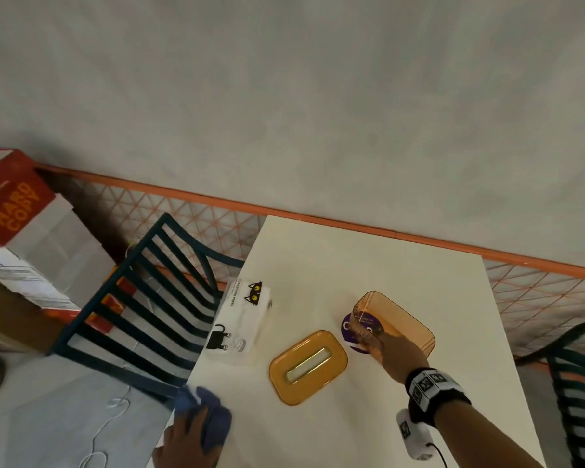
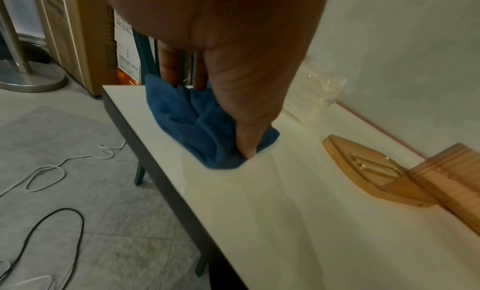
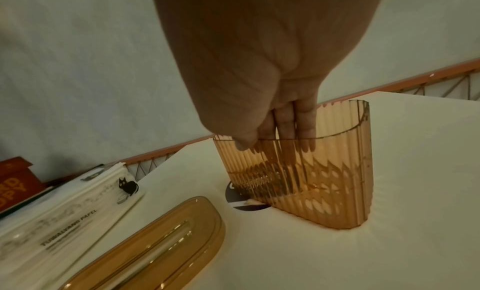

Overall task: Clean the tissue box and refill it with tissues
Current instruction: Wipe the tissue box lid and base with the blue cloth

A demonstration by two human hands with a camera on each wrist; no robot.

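Note:
An amber ribbed see-through tissue box (image 1: pixel 399 324) (image 3: pixel 319 171) stands open on the white table (image 1: pixel 368 265). My right hand (image 1: pixel 390 347) (image 3: pixel 262 138) pinches its near wall, thumb outside and fingers inside. Its amber lid (image 1: pixel 308 366) (image 3: pixel 161 245) (image 2: pixel 369 169) with a slot lies flat just left of the box. A white tissue pack (image 1: pixel 242 319) (image 3: pixel 64 210) with black cat prints lies further left. My left hand (image 1: pixel 190 437) (image 2: pixel 244 118) grips a blue cloth (image 1: pixel 206 410) (image 2: pixel 192 126) at the table's near left edge.
A dark round sticker (image 1: pixel 350 332) (image 3: pixel 241 200) lies on the table under the box's left end. Dark blue slatted chairs stand at the left (image 1: pixel 142 312) and right (image 1: pixel 578 383). Cardboard boxes (image 1: pixel 17 217) are stacked far left. Cables (image 2: pixel 46 171) lie on the floor.

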